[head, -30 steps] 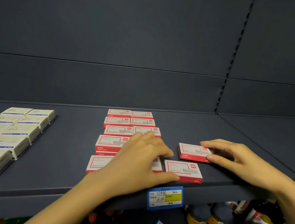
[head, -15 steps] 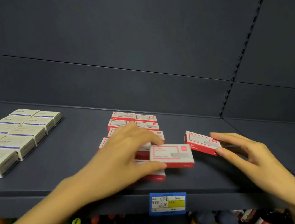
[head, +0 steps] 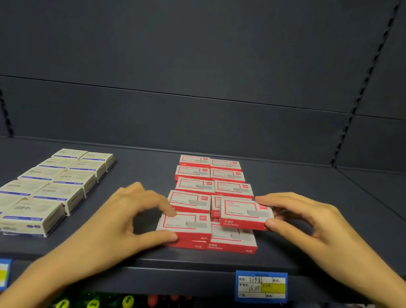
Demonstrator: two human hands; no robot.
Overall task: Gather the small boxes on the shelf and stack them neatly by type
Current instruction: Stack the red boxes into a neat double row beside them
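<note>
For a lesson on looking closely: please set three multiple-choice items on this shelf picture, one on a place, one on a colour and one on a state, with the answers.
1. Seen from the person, where do the white boxes lie against the red boxes?
A to the right; B to the left; C on top of them.
2. What colour frames the price label on the shelf edge below the right hand?
A green; B white; C blue.
3. What is the right hand doing?
A pinching a red box; B lying flat on the shelf; C gripping a jar.

Answers:
1 B, the white boxes sit at the left of the view.
2 C, its border is blue around a yellow patch.
3 A, thumb and fingers hold one red box over the stack.
</note>
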